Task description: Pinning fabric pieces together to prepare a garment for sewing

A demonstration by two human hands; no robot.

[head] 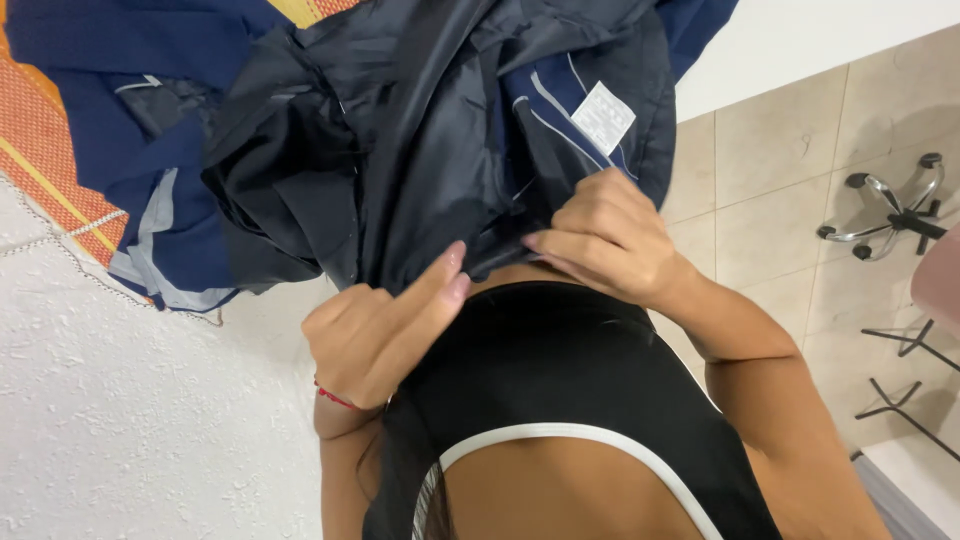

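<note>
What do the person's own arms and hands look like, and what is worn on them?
Both arms are bare, with no sleeves or gloves. The left hand has a thin red cord bracelet at the wrist. The right hand wears no rings or bands that show. The fingernails are short and look unpainted.

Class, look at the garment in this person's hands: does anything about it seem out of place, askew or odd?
Yes. The dark jacket is inside out: its shiny black lining faces outward and the white care label is exposed. It hangs bunched and crumpled, pinched at its lower edge by the left hand and right hand.
</note>
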